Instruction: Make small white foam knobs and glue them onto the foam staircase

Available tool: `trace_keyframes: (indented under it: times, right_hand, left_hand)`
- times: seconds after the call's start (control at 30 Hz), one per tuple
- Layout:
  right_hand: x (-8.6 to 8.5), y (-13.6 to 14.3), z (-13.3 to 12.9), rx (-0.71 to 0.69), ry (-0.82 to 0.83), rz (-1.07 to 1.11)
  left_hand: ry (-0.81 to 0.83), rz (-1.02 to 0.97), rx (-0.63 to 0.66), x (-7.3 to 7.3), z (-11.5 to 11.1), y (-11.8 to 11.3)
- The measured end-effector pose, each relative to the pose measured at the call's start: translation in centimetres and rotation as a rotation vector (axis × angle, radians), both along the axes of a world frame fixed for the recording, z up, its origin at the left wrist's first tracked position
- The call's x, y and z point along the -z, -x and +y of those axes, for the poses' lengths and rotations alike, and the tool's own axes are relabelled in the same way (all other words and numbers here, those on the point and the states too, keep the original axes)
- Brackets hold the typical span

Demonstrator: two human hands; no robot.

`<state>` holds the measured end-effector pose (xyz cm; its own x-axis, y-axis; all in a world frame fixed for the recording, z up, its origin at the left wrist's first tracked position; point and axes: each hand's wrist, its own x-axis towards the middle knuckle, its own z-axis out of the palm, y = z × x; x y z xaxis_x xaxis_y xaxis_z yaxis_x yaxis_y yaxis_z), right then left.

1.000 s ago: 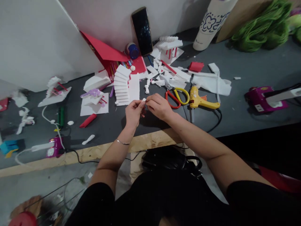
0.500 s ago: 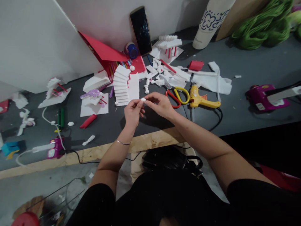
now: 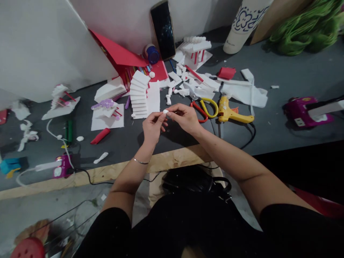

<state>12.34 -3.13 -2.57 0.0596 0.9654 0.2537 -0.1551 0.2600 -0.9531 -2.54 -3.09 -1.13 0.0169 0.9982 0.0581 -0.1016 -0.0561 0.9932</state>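
Between my two hands is a small white lump (image 3: 166,111), soft-looking, perhaps paper or clay; its exact kind is too small to tell. My left hand (image 3: 152,128) pinches it from the left with thumb and forefinger. My right hand (image 3: 185,116) pinches the same lump from the right. Just beyond my left hand stands a white stepped staircase model (image 3: 139,96). Scissors (image 3: 206,109) with one red and one yellow handle lie right of my right hand, beside a yellow glue gun (image 3: 228,111). White scraps (image 3: 176,79) are strewn behind my hands.
Small white models with red posts stand at the left (image 3: 60,102) and back (image 3: 196,50). A phone (image 3: 163,30) leans on the wall, near a tumbler (image 3: 242,27). Purple power strips (image 3: 63,165) lie at both sides, with cords. A wooden edge (image 3: 174,159) borders the table.
The camera view has shifted slightly. Both hands keep pinching the white lump, which shows a little more between the fingertips now.
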Motion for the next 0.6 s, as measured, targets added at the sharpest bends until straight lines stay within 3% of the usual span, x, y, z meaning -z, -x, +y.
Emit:
trace_keyframes:
  times: [0.33, 0.6]
  right_hand:
    - [-0.28, 0.23, -0.65, 0.135, -0.025, -0.175]
    - [-0.26, 0.34, -0.58, 0.224, -0.005, -0.172]
  left_hand:
    - [-0.122, 0.156, -0.006, 0.37, -0.26, 0.31]
    - [0.006, 0.081, 0.044, 0.34, -0.47, -0.05]
